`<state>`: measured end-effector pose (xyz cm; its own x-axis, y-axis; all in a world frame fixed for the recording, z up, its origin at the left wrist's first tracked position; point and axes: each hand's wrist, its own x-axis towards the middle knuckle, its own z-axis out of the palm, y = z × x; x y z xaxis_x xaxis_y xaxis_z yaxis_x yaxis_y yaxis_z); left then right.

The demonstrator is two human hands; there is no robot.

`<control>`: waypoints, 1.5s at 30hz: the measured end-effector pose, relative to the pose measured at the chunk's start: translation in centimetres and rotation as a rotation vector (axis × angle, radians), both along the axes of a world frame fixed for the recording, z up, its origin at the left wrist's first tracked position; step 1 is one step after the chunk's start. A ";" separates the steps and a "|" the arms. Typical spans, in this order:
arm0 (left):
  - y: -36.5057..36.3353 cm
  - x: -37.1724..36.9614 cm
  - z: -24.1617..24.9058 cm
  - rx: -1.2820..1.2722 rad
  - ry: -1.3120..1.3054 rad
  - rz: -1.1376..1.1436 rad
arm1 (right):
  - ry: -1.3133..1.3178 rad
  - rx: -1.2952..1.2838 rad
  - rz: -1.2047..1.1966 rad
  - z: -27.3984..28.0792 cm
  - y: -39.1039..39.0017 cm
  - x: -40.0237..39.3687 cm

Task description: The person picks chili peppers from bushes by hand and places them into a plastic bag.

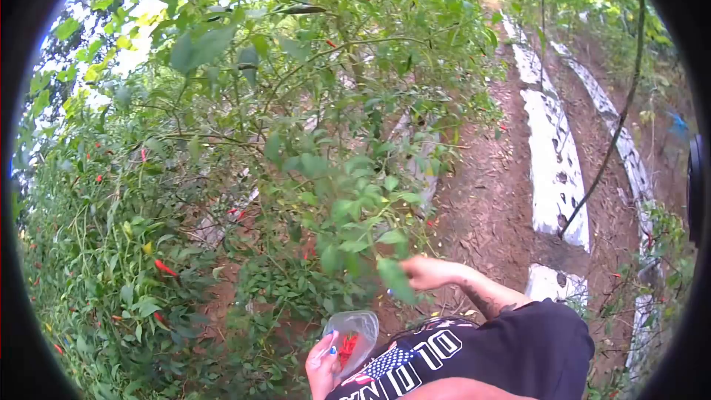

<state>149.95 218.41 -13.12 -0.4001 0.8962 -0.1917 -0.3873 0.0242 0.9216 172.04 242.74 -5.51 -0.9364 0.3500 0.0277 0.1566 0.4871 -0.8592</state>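
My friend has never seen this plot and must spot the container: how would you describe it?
Find the dark shirt with large white lettering at the bottom of the view. Beside its left end in the picture, the left hand holds a translucent container. Unlike the leafy plants nearby, it has pale, see-through walls and red peppers gathered inside.

Outdoors, in daylight. Ground [481, 200]: brown soil, scattered dry litter. White strips [544, 141], dark-spotted, run lengthwise at right, with soil between them. Bright sky [137, 48] shows through gaps in foliage [92, 70], upper left
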 end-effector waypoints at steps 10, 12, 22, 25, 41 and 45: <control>12.1 7.8 2.5 0.020 0.040 -0.330 | 0.262 -0.140 -0.492 1.3 9.6 13.1; 16.4 10.5 2.4 0.036 0.044 -0.349 | 0.208 -0.074 -0.538 0.5 12.0 17.0; 34.8 23.8 4.5 -0.071 -0.131 -0.660 | 0.095 -0.107 -0.971 -2.6 16.2 34.1; 39.2 27.6 5.6 -0.057 -0.065 -0.684 | 0.052 -0.189 -1.085 -2.8 15.5 37.1; 56.8 43.0 4.8 -0.169 -0.094 -1.254 | -0.117 -0.148 -1.465 -6.6 19.1 43.3; 64.1 45.8 4.9 -0.233 -0.098 -1.244 | -0.073 -0.279 -1.574 -7.5 25.5 44.8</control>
<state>195.79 282.48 -8.20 0.7092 0.5967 -0.3756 -0.0528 0.5761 0.8156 216.85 268.27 -13.03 0.3492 0.9094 -0.2260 0.3707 -0.3556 -0.8580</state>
